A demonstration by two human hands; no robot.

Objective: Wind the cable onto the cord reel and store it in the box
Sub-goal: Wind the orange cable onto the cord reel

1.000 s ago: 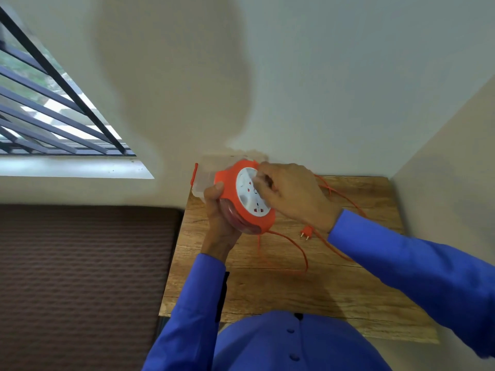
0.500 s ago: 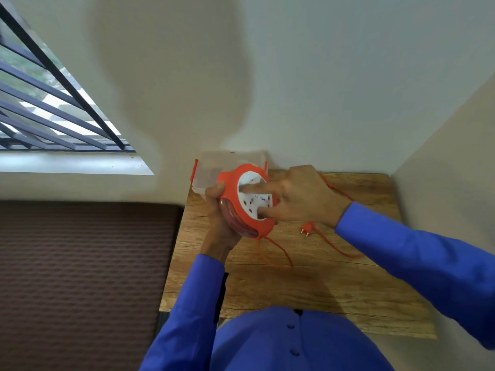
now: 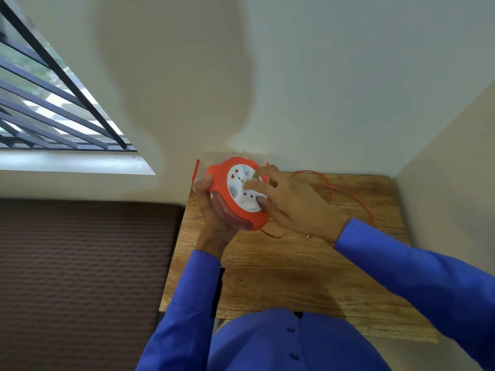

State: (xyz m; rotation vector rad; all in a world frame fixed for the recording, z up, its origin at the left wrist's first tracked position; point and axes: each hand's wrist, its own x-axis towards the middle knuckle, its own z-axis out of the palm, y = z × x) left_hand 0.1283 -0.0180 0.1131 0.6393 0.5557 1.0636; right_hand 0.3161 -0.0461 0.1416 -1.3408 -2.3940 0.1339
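I see the box (image 3: pixel 199 171) mostly hidden behind the cord reel (image 3: pixel 237 195), left hand (image 3: pixel 214 223) clamped on its rim, right hand (image 3: pixel 293 204) fingers spread on the white hub, turned since a moment ago, cable (image 3: pixel 345 190) loop shorter.

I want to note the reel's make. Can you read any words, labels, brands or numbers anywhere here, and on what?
None can be read.
Round orange cord reel: its white socket face shows only small red marks, with no legible letters or numbers.
Wooden table, blue shirt sleeves, wall: no text seen.

No legible text or labels anywhere
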